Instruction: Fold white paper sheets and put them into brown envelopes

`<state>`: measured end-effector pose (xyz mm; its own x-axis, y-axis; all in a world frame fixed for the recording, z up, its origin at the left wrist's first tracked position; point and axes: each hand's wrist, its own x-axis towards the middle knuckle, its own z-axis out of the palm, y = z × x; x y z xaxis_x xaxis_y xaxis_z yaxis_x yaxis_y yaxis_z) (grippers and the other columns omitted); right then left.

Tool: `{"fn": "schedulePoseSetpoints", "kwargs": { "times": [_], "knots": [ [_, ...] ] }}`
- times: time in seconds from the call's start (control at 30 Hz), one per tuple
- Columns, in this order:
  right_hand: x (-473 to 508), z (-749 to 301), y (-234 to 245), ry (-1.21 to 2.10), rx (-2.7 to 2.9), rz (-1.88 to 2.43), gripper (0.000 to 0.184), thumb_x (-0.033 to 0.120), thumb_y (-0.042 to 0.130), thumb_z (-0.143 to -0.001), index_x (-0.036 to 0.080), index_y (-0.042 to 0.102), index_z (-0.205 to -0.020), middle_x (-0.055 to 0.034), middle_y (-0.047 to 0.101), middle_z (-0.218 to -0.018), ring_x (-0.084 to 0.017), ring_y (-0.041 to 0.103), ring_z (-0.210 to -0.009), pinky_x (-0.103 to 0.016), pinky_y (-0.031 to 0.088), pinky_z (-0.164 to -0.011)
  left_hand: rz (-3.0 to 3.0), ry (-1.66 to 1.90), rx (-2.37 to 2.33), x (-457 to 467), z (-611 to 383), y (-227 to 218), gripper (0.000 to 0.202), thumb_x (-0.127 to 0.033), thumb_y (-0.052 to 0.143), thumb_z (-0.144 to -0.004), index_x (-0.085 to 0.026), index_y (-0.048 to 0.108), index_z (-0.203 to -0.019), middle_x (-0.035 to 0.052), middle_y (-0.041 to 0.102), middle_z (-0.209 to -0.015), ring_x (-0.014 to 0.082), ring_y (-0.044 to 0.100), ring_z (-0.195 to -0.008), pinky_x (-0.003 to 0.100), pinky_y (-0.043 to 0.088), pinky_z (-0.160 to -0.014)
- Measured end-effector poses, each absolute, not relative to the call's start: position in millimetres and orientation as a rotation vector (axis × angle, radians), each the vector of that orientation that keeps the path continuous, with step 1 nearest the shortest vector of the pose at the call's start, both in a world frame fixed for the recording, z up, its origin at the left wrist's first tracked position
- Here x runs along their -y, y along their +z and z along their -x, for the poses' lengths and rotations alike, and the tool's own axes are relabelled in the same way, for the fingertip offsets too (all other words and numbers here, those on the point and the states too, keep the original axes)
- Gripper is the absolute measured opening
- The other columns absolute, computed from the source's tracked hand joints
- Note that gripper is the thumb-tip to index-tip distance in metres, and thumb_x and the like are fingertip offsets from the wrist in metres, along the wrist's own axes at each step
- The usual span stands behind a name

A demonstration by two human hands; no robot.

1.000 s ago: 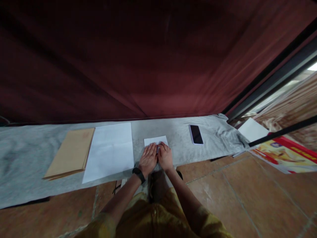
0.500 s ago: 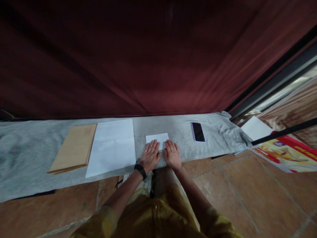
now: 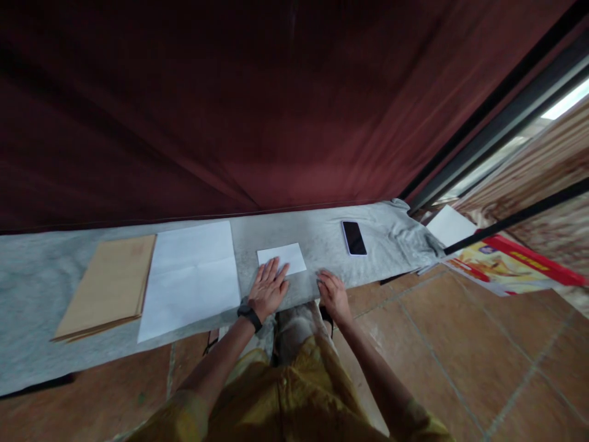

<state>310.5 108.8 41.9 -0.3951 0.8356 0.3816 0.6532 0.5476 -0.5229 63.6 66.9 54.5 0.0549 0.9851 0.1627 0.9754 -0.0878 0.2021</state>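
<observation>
A small folded white paper [image 3: 285,256] lies on a grey cloth [image 3: 322,236] spread over the floor. My left hand [image 3: 268,287], a black band on its wrist, lies flat with fingers stretched out, its fingertips on the paper's near left edge. My right hand [image 3: 334,294] rests on the cloth to the right of the paper, clear of it, fingers slightly bent and holding nothing. A large white sheet [image 3: 191,276] with fold creases lies to the left of my hands.
A stack of brown envelopes [image 3: 108,285] sits left of the white sheet. A dark phone [image 3: 354,237] lies on the cloth to the right. A dark red curtain [image 3: 230,110] hangs behind. Coloured printed sheets [image 3: 499,267] and a white paper [image 3: 448,225] lie at right on the tiled floor.
Both hands were side by side pressing the folded paper. They have spread apart: the right hand has slid off to the right onto the cloth, the left stays at the paper's edge.
</observation>
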Motion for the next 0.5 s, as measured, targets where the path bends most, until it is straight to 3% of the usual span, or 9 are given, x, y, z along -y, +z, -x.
{"fn": "schedulePoseSetpoints", "kwargs": {
  "times": [0.2, 0.5],
  "knots": [
    [-87.5, -297.5, 41.6, 0.467, 2.306, 1.043, 0.019, 0.028, 0.056, -0.099, 0.023, 0.071, -0.11, -0.0076, 0.07, -0.113, -0.022, 0.063, -0.107, -0.039, 0.048, -0.095, -2.244, 0.417, -2.097, -67.8, -63.6, 53.1, 0.056, -0.035, 0.045, -0.098, -0.027, 0.04, -0.153, 0.0081, 0.031, -0.164, 0.0265, 0.028, -0.151, 0.049, 0.022, -0.123],
    [-89.3, -293.1, 59.9, 0.352, 2.524, 1.118, 0.017, 0.027, 0.052, -0.101, 0.024, 0.068, -0.103, -0.0047, 0.067, -0.109, -0.022, 0.058, -0.1, -0.036, 0.04, -0.092, -2.233, 0.405, -2.104, -68.1, -64.7, 53.8, 0.055, -0.036, 0.043, -0.098, -0.027, 0.041, -0.152, 0.0078, 0.03, -0.164, 0.0255, 0.026, -0.152, 0.048, 0.02, -0.124]
  ]
}}
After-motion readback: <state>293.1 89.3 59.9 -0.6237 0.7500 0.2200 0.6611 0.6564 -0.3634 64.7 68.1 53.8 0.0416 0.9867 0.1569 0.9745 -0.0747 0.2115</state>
